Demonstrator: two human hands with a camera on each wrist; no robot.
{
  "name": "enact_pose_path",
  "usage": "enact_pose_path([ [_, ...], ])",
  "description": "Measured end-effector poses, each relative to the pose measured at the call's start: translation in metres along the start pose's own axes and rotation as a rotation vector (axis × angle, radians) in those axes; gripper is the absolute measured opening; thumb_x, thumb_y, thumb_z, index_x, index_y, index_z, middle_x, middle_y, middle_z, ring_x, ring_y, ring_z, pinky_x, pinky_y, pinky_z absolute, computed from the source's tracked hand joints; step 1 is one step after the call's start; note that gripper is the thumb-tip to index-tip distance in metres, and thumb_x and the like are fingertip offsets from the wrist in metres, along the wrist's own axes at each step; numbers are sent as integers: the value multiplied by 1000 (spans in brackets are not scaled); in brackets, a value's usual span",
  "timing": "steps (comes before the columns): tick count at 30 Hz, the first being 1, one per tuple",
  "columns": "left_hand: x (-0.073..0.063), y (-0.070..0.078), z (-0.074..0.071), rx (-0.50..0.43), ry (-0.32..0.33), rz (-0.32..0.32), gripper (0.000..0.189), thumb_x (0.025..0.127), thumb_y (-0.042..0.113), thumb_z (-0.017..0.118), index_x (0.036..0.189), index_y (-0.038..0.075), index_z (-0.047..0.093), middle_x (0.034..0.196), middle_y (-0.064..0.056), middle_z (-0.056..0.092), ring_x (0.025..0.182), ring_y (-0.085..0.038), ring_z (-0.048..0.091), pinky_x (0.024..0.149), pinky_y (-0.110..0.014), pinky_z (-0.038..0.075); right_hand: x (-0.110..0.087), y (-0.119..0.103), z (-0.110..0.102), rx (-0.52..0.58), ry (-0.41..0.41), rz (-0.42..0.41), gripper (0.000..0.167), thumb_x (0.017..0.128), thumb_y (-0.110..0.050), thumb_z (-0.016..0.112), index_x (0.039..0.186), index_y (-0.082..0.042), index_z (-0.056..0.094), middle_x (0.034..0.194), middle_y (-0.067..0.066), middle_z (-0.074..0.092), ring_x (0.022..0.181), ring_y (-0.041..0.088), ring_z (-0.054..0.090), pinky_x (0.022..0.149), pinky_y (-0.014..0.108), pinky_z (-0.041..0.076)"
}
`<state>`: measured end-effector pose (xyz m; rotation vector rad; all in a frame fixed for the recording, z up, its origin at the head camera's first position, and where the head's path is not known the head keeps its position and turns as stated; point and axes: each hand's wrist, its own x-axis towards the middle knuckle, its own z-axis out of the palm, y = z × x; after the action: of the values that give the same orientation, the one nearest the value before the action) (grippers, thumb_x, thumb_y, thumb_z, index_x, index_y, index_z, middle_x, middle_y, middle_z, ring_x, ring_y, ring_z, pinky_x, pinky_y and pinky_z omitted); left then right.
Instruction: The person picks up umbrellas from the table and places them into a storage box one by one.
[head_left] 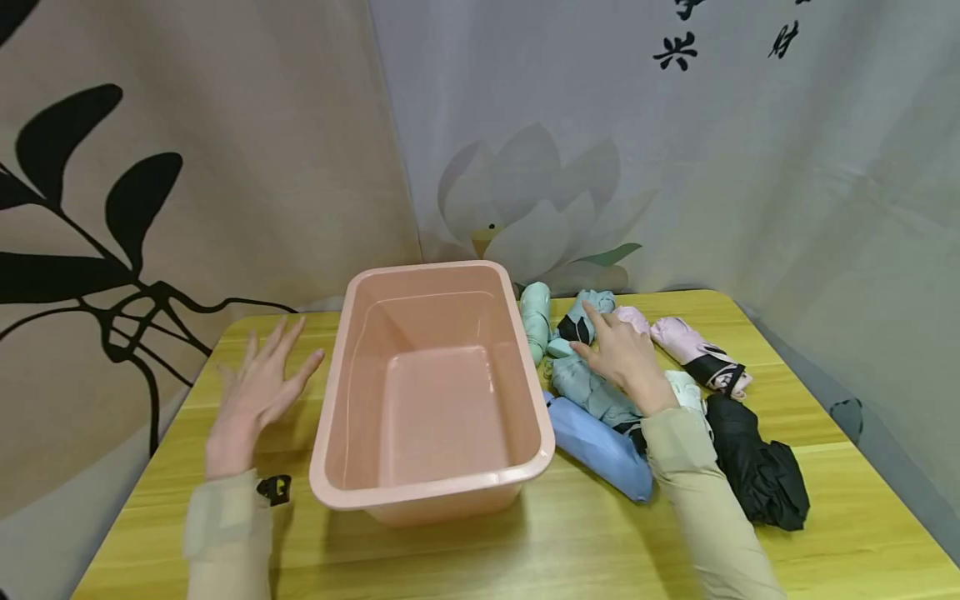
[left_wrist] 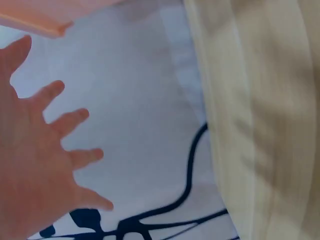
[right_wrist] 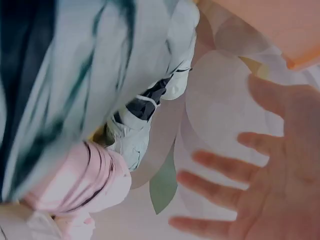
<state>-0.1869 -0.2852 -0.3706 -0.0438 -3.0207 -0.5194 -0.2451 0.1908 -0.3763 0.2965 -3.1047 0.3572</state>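
My left hand (head_left: 258, 392), fingers spread, is held over the table just left of a pink plastic basin (head_left: 432, 482); in the left wrist view its palm shows with nothing in it. Above a pile of folded umbrellas, my right hand (head_left: 624, 354) has its fingers extended and holds nothing. Around and under it lie a grey-green umbrella (head_left: 588, 387), a mint one (head_left: 536, 317), a blue one (head_left: 600, 450), a pale pink one (head_left: 678, 340) and a black one (head_left: 757, 467). The right wrist view has the grey-green umbrella (right_wrist: 100, 65) large, apart from the fingers.
The basin stands upright mid-table, its inside floor bare, with the umbrellas along its right side. A wooden table (head_left: 405, 567) carries everything. Behind hangs a printed curtain (head_left: 300, 150) close to the table's back edge.
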Motion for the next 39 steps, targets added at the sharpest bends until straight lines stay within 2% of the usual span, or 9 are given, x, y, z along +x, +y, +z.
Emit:
enact_pose_path([
  [3, -4, 9, -6, -100, 74, 46, 64, 100, 53, 25, 154, 20, 16, 156, -21, 22, 139, -53, 18, 99, -81, 4, 0, 1, -2, -48, -47, -47, 65, 94, -38, 55, 147, -8, 33, 137, 26, 50, 110, 44, 58, 91, 59, 46],
  [7, -12, 24, -14, -223, 151, 104, 58, 102, 44, 28, 144, 6, 37, 140, -28, 45, 128, -52, 38, 104, -69, 24, 0, 3, -4, -60, -201, -70, 62, 93, -35, 57, 143, -4, 40, 137, 25, 51, 118, 42, 54, 96, 56, 44],
  [9, -15, 31, -17, -252, 139, 118, 56, 102, 43, 31, 140, 3, 43, 135, -27, 51, 125, -50, 43, 100, -65, 32, -1, 4, -4, -59, -277, -75, 63, 92, -36, 57, 144, -4, 39, 141, 25, 47, 126, 43, 48, 100, 58, 41],
  [11, -18, 36, -20, -266, 99, 124, 56, 102, 44, 34, 139, 3, 44, 133, -26, 53, 123, -49, 46, 99, -65, 35, -2, 6, -3, -59, -336, -81, 65, 92, -37, 58, 145, -5, 37, 143, 24, 45, 129, 43, 44, 101, 59, 40],
  [15, -22, 44, -21, -287, -3, 125, 59, 100, 46, 38, 141, 4, 43, 131, -25, 56, 122, -47, 48, 96, -63, 38, -3, 11, 2, -49, -392, -105, 68, 91, -38, 59, 146, -4, 35, 145, 25, 42, 131, 44, 42, 103, 57, 38],
  [18, -23, 48, -19, -302, -31, 125, 60, 99, 46, 41, 141, 4, 42, 129, -25, 57, 123, -46, 48, 97, -63, 38, -3, 14, 6, -29, -396, -127, 71, 91, -38, 60, 146, -2, 34, 143, 26, 43, 130, 44, 43, 104, 56, 39],
  [23, -25, 51, -17, -318, -23, 119, 59, 99, 45, 42, 141, 3, 42, 128, -26, 58, 124, -47, 47, 99, -63, 37, -5, 16, 15, 32, -401, -154, 78, 90, -39, 60, 146, 3, 28, 142, 31, 41, 130, 45, 42, 107, 54, 36],
  [31, -28, 57, -17, -328, -27, 113, 62, 98, 46, 44, 143, 4, 38, 128, -29, 56, 124, -48, 47, 99, -65, 36, -16, 12, 21, 80, -371, -138, 86, 88, -41, 62, 148, 5, 20, 144, 34, 36, 132, 48, 38, 107, 56, 35],
  [39, -30, 56, -14, -329, 23, 122, 59, 98, 41, 46, 142, 1, 40, 123, -29, 60, 122, -47, 49, 98, -62, 37, -14, 14, 36, 70, -267, -187, 80, 88, -32, 63, 145, 9, 24, 137, 37, 43, 126, 46, 45, 105, 53, 39],
])
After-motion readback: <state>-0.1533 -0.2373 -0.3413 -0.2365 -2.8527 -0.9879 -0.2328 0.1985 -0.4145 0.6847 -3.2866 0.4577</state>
